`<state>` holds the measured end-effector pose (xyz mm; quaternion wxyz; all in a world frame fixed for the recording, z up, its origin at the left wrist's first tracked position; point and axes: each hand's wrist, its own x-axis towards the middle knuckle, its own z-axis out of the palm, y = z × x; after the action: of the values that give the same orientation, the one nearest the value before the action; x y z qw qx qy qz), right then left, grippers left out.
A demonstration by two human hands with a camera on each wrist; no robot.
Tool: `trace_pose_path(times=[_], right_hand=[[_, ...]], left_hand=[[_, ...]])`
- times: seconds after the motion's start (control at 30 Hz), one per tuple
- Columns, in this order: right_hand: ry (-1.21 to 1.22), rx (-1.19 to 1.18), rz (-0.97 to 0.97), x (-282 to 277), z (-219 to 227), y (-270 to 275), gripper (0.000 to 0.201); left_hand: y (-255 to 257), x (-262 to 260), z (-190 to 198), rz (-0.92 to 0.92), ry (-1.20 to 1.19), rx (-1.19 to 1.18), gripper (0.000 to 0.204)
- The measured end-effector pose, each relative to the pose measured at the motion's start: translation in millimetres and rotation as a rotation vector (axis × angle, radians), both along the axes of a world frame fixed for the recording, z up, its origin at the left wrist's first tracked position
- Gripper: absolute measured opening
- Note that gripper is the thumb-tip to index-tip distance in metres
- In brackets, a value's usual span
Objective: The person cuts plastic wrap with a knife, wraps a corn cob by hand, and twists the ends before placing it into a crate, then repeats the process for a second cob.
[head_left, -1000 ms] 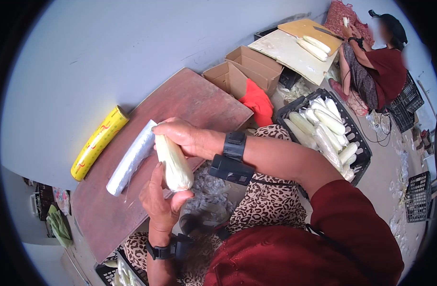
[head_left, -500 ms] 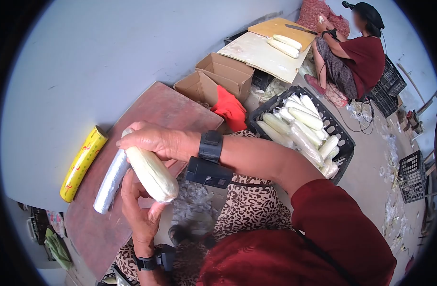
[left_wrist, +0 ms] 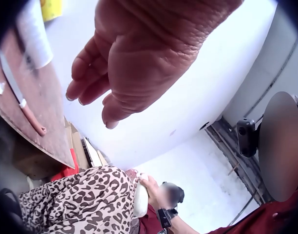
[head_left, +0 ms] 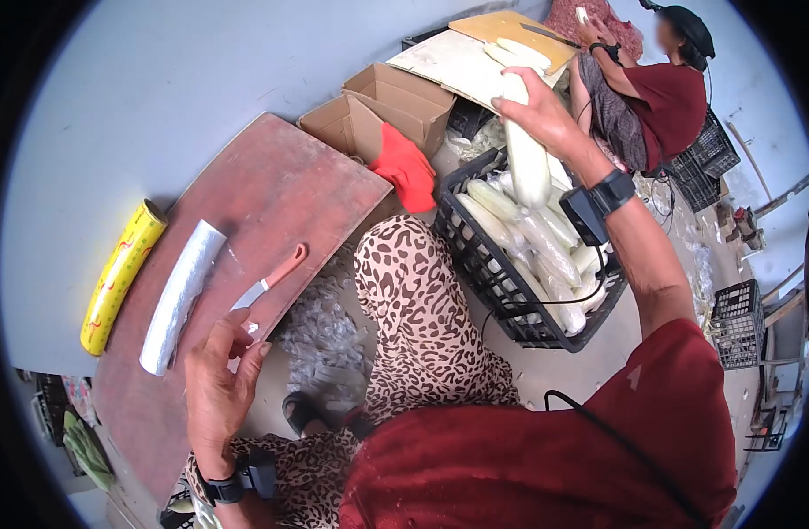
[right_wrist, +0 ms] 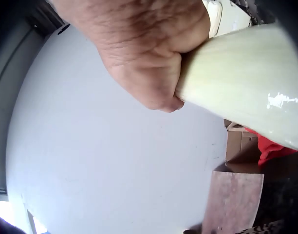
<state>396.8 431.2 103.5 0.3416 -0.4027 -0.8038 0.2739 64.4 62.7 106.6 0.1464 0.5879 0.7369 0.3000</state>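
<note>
My right hand (head_left: 547,113) grips the narrow upper end of a pale green vegetable (head_left: 529,167), shaped like an ear of corn in its husk. It hangs nearly upright over a black crate (head_left: 484,304) full of similar film-wrapped ones. In the right wrist view the vegetable (right_wrist: 246,78) has a shiny patch on its side. My left hand (head_left: 217,383) is over the near edge of the reddish table (head_left: 290,176), fingers loosely bent around nothing. Just beyond it lies a knife (head_left: 285,267) with an orange-brown handle. A silvery film roll (head_left: 184,295) lies farther left.
A yellow printed roll (head_left: 122,278) lies at the table's wall side. Cardboard boxes (head_left: 404,101) and a red cloth (head_left: 404,167) stand beyond the table. Crumpled clear plastic (head_left: 325,335) lies below. Another person (head_left: 656,106) sits at the back beside a board with more vegetables.
My right hand has carried the vegetable from above the table rightward to over the crate. My left hand has let go of it and stayed near the table. The knife has come into view.
</note>
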Motion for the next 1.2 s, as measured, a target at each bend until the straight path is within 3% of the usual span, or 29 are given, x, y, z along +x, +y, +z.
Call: trace_pose_path(times=[0.07,0.13,0.2,0.43,0.6,1.0,1.2], right_hand=[[-0.19,0.112,-0.036,31,-25,-10,0.05],[-0.319,-0.005,-0.044,46,-47,-32,0.053],[-0.337,0.112,0.022,61,-82,-45,0.054],[-0.489,-0.024,0.089,66,-128,-91,0.054],[-0.511,0.109,0.106,68,-144,-93,0.056],[-0.664,0.028,-0.115,54,-149,-116,0.053],[-0.772,0.301,-0.166,49,-158,-120,0.056]], left_hand=[[2,-3,0,-0.021,0.033,-0.024,0.037],[5,-7,-3,-0.037,0.061,-0.047,0.037],[8,-9,-8,-0.057,0.081,-0.049,0.037],[9,-15,-33,-0.061,0.041,-0.111,0.038],[5,-19,-40,-0.038,0.033,-0.141,0.038],[5,-20,-37,-0.027,0.048,-0.163,0.038],[3,-22,-38,-0.03,0.071,-0.153,0.037]])
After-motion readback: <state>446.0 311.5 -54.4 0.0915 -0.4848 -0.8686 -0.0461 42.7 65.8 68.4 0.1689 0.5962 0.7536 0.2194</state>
